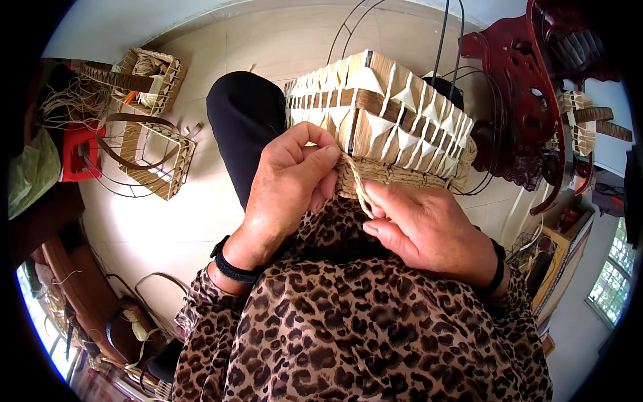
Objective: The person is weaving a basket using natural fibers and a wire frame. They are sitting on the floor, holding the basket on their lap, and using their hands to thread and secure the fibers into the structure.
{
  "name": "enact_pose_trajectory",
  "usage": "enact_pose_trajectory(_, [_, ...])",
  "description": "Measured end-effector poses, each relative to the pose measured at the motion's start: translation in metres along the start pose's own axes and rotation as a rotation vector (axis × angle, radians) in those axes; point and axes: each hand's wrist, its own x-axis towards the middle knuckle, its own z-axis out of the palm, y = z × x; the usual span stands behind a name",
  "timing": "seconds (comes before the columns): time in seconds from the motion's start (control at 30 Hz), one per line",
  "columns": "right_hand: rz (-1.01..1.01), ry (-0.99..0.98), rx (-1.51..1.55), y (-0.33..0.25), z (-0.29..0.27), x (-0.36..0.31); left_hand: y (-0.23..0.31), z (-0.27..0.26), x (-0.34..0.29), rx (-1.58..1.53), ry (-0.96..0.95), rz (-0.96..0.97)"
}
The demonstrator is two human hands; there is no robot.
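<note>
A woven basket (402,127) lies tilted across my lap, its sides crossed by white cord, white triangles and a brown band. Rows of twisted straw cord (375,173) run along its near edge. At the near corner, my left hand (295,174) is closed, thumb and forefinger pinched against the basket's edge; its other fingertips are partly hidden. A loose strand of straw cord (360,184) comes away from that corner beside the left thumb. My right hand (425,228) is closed on this strand, just below the basket's edge, with the thumb pressed near the forefinger.
On the floor to the left are a basket with cord inside (161,84), an unfinished basket frame with a brown handle (147,161) and a red plastic stool (80,151). A carved dark red wooden chair (509,87) stands at right. Black wire hoops (447,40) rise behind the basket.
</note>
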Motion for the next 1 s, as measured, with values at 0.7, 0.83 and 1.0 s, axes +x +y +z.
enact_pose_trajectory(0.7, [-0.012, 0.446, 0.041, 0.012, 0.026, 0.006, 0.016, -0.009, -0.001, 0.149, 0.028, -0.013])
enact_pose_trajectory(0.83, [0.022, 0.416, -0.048, 0.007, 0.028, 0.004, 0.017, -0.013, -0.002, 0.057, -0.003, -0.044])
enact_pose_trajectory(1.0, [0.019, 0.371, -0.094, 0.008, 0.026, 0.005, 0.032, -0.009, -0.004, 0.279, -0.003, -0.071])
